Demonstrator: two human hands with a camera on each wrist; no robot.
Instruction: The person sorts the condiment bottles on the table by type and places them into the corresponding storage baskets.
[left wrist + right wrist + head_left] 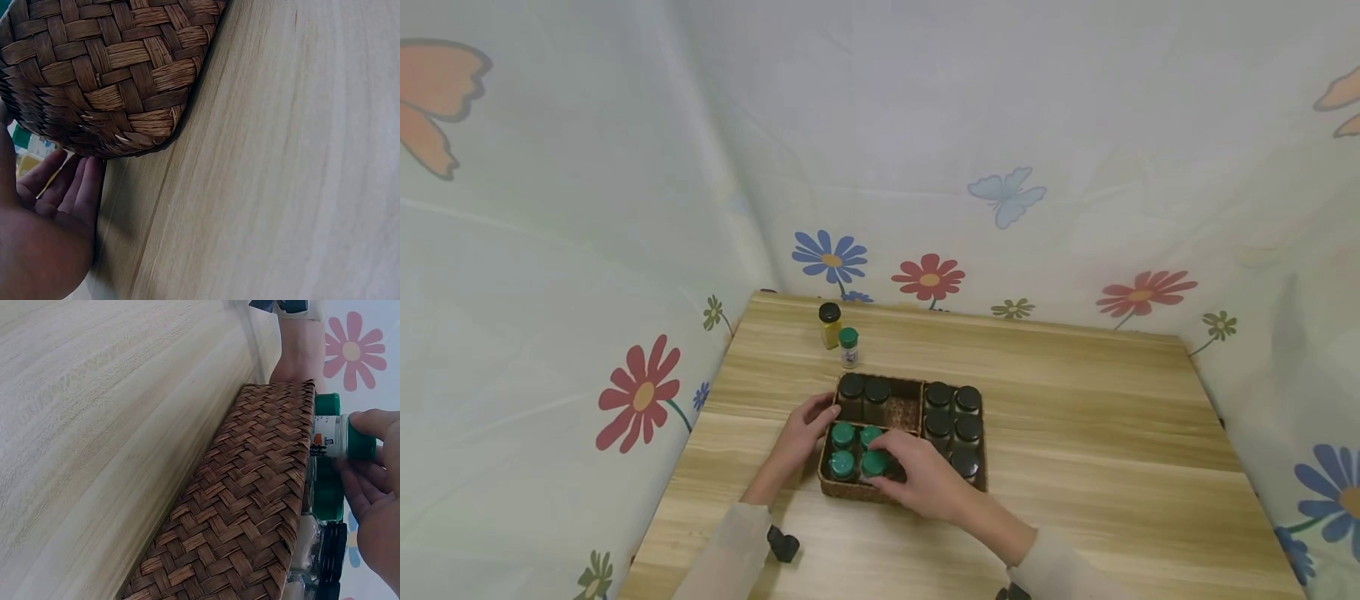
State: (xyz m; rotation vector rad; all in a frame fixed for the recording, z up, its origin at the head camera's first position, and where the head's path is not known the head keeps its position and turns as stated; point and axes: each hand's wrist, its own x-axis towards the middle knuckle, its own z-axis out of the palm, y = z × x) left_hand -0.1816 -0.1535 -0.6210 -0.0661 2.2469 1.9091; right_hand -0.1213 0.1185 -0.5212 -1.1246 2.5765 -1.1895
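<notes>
A brown woven basket [859, 492] with compartments stands on the table and holds several spice jars. My right hand [928, 482] pinches the green cap of a spice jar [330, 436] between thumb and fingers; in the right wrist view this jar sticks out higher than its neighbours, its white label partly above the rim. Other green-capped jars [842, 434] stand beside it in the front left compartment. At the basket's left side is my left hand [801, 433], thumb by the rim. In the left wrist view its fingers [87, 187] reach nearly straight to the woven wall.
Black-capped jars [938, 394] fill the right compartment, and two more black-capped jars [876, 390] stand in the back left one, beside a bare patch. Behind the basket are a yellow jar [831, 327] with a black cap and a green-capped shaker [848, 348]. Printed curtains [880, 150] border the wooden table [1090, 433].
</notes>
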